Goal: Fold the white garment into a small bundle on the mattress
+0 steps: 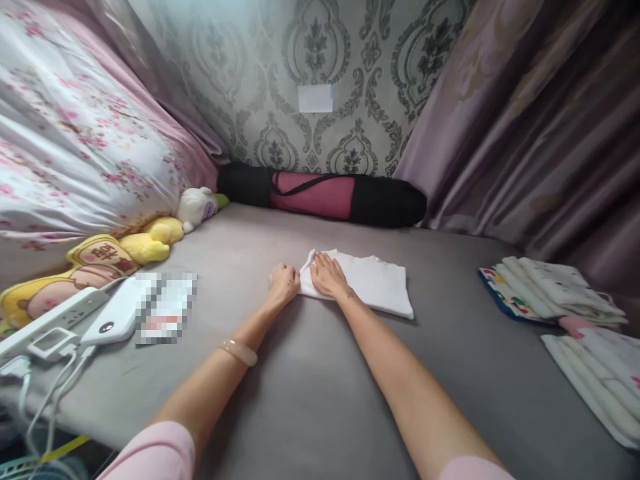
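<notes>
A folded white cotton cloth (365,283) lies flat on the grey bed sheet (310,373), roughly in the middle of the bed, with its left corner lifted slightly. The left hand (283,283) is curled nearly closed at that corner and seems to pinch the raised edge between thumb and fingers. The right hand (327,275) lies open and flat, palm down, on the cloth just beside it, holding nothing, only pressing.

The work in hand looks like folding the cloth. To do it well, the flat hand should keep the lower layers pinned so they do not slide on the smooth sheet, while the pinching hand draws the corner across in one even pull, edges matched. Smoothing outward from the crease would push out wrinkles.

Well apart to the right lies a stack of folded patterned cloths (550,290). To the left sit a white power bank (113,320) and a yellow plush toy (145,247).
</notes>
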`<action>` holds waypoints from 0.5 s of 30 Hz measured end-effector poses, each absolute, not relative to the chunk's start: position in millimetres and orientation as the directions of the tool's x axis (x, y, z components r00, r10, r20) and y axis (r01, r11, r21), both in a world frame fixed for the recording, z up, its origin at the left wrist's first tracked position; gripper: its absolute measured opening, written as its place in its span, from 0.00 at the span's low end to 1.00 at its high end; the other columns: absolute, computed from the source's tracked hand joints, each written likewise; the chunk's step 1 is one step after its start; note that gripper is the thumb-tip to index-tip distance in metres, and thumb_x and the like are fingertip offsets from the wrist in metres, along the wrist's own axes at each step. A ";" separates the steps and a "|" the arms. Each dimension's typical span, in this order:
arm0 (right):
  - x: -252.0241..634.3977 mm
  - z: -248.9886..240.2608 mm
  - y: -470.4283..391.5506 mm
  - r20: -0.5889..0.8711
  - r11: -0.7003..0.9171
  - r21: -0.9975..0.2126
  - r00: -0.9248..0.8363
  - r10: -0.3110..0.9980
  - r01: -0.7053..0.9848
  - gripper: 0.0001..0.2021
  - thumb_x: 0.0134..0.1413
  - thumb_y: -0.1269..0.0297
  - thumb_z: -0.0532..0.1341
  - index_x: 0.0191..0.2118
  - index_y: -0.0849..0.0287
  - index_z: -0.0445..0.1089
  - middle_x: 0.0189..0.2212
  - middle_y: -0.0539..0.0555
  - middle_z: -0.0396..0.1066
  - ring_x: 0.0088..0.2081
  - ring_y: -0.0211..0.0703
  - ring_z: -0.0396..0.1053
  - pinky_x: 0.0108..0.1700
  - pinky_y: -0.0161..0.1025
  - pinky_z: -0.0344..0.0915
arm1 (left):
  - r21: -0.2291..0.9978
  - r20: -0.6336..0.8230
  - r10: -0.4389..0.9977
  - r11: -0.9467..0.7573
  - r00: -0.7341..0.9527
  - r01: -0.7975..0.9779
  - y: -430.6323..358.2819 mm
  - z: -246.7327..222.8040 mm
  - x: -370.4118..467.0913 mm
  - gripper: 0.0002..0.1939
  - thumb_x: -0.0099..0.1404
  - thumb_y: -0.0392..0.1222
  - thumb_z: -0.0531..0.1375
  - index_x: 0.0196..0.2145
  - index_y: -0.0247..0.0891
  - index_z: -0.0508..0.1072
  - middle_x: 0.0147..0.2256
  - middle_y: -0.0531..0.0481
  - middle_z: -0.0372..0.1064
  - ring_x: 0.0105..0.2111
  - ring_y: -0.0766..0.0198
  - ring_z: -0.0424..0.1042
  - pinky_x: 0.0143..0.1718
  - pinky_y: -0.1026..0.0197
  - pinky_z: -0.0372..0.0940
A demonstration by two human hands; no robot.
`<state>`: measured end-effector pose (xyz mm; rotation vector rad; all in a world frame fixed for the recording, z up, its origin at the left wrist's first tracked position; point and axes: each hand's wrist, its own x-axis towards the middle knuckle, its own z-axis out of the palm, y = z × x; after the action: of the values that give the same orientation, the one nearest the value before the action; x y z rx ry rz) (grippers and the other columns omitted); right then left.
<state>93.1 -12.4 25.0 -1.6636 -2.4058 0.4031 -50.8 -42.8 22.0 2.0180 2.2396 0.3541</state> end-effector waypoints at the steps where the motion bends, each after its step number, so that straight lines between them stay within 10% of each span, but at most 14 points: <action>1: 92.3 23.8 -12.7 0.002 0.321 -0.317 -0.338 0.941 0.893 0.29 0.66 0.59 0.39 0.67 0.68 0.48 0.68 0.57 0.43 0.68 0.45 0.38 0.66 0.46 0.35 | 0.204 0.078 0.991 0.090 -0.108 0.975 -43.9 21.8 -50.3 0.20 0.69 0.44 0.45 0.39 0.35 0.76 0.42 0.38 0.69 0.45 0.53 0.68 0.43 0.57 0.61; 15: 80.4 20.3 -14.8 0.100 0.230 -0.270 -0.211 0.972 0.935 0.29 0.65 0.51 0.46 0.66 0.58 0.53 0.66 0.61 0.49 0.65 0.55 0.45 0.64 0.49 0.39 | -0.015 0.062 0.995 -0.080 0.081 0.997 -52.2 31.1 -44.2 0.20 0.70 0.39 0.44 0.43 0.29 0.73 0.43 0.31 0.68 0.46 0.48 0.66 0.45 0.51 0.60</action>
<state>80.4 -14.8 20.3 -1.7946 -2.2573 0.2204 -44.2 -52.2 31.1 2.3485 2.1656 0.0565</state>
